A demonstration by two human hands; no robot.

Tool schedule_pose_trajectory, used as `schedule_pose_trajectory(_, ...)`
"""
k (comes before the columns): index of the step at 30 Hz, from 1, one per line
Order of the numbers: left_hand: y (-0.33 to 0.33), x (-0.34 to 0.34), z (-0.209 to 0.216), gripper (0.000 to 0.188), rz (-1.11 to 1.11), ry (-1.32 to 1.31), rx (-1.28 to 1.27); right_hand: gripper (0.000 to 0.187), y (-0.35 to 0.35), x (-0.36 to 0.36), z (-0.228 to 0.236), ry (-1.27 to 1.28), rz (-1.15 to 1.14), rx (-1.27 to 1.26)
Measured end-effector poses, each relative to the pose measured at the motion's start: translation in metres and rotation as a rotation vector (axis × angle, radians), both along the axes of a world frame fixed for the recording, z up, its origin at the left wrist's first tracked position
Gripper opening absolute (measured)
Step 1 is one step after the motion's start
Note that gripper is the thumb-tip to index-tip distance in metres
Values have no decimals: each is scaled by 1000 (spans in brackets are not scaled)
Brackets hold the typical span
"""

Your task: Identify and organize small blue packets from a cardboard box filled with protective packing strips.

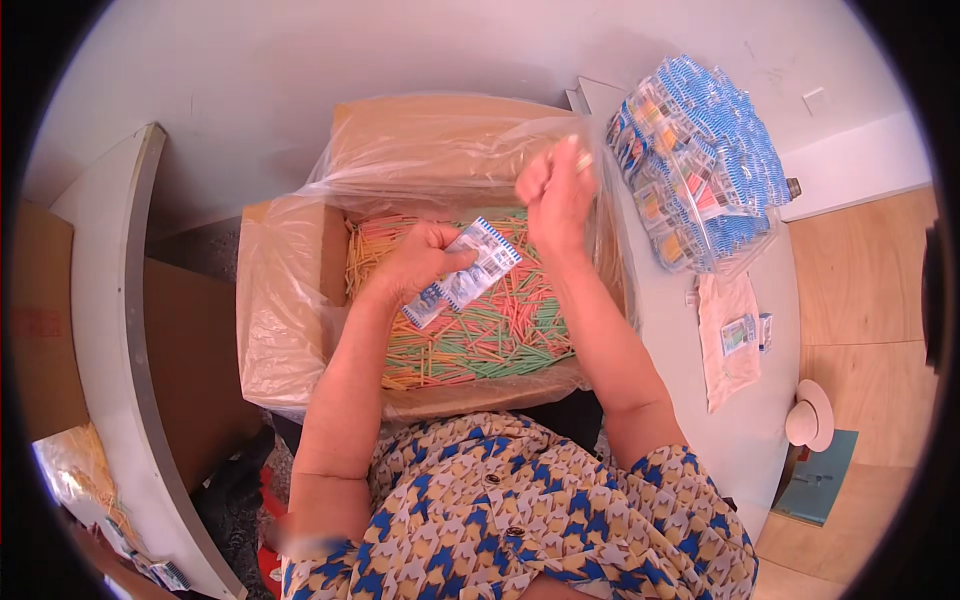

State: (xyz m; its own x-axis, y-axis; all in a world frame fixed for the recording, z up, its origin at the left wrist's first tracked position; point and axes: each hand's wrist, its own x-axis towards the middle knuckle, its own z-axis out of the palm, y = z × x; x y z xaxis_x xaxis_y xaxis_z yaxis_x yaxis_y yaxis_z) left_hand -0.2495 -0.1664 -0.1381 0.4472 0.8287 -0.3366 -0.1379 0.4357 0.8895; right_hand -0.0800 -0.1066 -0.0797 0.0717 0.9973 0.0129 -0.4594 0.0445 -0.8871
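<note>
My left hand [425, 262] is closed over a cardboard box, its thumb pressed on small flat blue-and-white plastic packets [492, 258]. One packet lies partly under another, and both have striped ends. My right hand [562, 190] is raised above the box's far right part, fingers curled in. Motion blurs its fingertips, and whatever they may hold cannot be made out. Below both hands, thin coloured sticks [500, 345] in pink, green, yellow and orange fill the cardboard box [400, 140]. Clear plastic film [275, 340] lines the box and hangs over its edges.
On the white table [665, 345] at right, a clear plastic bin [735, 255] is heaped with filled blue-and-white packets [705, 140]. A pink cloth [722, 350] with small packets lies nearer me. At left stands a curved white panel [110, 260].
</note>
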Motion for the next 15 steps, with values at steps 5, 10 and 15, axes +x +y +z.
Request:
schedule_pose_trajectory(5, -4, 1, 5, 14, 76, -60, -5, 34, 41, 5, -29, -337, -119, 231)
schedule_pose_trajectory(10, 2, 2, 5, 14, 136, -106, 47, 31, 43, 6, -48, -344, -120, 184)
schedule_pose_trajectory(15, 4, -5, 9, 15, 176, -189, 19, 32, -6, 6, -5, -82, 160, -27)
